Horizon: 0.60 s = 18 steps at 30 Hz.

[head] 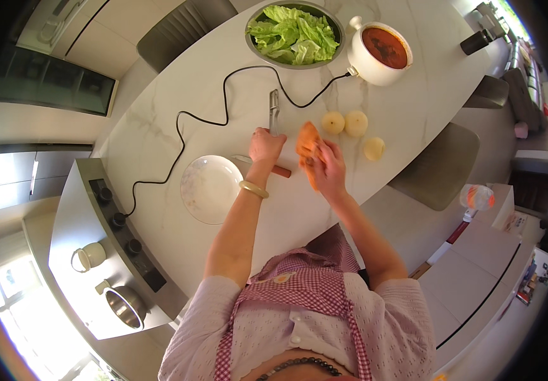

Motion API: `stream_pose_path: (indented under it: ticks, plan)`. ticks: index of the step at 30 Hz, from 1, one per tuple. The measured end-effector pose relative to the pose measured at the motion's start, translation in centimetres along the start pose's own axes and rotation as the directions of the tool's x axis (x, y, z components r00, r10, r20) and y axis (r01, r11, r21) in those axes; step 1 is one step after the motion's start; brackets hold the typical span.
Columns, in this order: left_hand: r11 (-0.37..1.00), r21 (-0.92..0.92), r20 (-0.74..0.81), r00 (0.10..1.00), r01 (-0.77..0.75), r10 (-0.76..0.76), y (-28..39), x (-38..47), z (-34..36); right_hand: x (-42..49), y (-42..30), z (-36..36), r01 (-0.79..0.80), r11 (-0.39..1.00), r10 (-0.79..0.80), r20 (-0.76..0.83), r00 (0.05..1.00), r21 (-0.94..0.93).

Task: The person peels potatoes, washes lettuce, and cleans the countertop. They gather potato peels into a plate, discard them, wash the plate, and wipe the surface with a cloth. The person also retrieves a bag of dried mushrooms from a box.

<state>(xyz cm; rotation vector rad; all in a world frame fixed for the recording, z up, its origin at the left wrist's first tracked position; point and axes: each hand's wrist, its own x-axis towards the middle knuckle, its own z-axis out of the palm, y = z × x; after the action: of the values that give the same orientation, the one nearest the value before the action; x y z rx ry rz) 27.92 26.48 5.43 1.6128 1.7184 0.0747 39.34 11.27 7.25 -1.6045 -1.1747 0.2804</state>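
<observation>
My left hand (pixel 266 145) rests over the marble-patterned table, closed around the lower end of a metal peeler (pixel 274 107) that points away from me. An orange cloth (pixel 308 143) is bunched in my right hand (pixel 329 167), slightly blurred. Under my left wrist lies a knife with a brown handle (pixel 281 171), its blade partly hidden by the wrist. A white patterned bowl (pixel 208 189) stands to the left of that wrist. Beyond my right hand sit two peeled, pale round vegetables, one (pixel 333 122) touching the other (pixel 356 123); a third (pixel 374 148) lies apart, nearer the table's edge.
A metal bowl of lettuce (pixel 295 35) and a white electric pot of red broth (pixel 381 50) stand at the far side. The pot's black cord (pixel 226 95) winds across the table to a socket strip (pixel 119 220). Grey chairs (pixel 438 166) flank the table.
</observation>
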Motion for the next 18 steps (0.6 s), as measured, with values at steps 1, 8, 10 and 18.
stream_pose_path:
  ticks: [1, 8, 10, 18]
  plan:
    - [0.999, -0.027, 0.032, 0.999, 0.032, -0.031, -0.7, 0.6, -0.4, 1.6, -0.2, 1.2, 0.079, 0.992, -0.075, 0.036, 0.997, -0.094]
    - [0.992, 0.119, -0.161, 0.985, -0.04, 0.059, -1.3, 0.2, -2.1, 2.4, 3.6, 4.3, 0.358, 0.804, -0.144, 0.429, 0.892, -0.475]
    - [0.989, 0.138, -0.165, 0.983, -0.059, 0.081, -1.3, 0.0, -1.9, -0.5, 4.0, 2.1, 0.344, 0.798, -0.149, 0.391, 0.908, -0.495]
    - [0.968, 0.236, -0.158, 0.98, -0.08, 0.12, -0.1, -0.8, -1.8, -10.1, 3.7, -8.4, 0.093, 0.919, 0.041, 0.326, 0.944, -0.384]
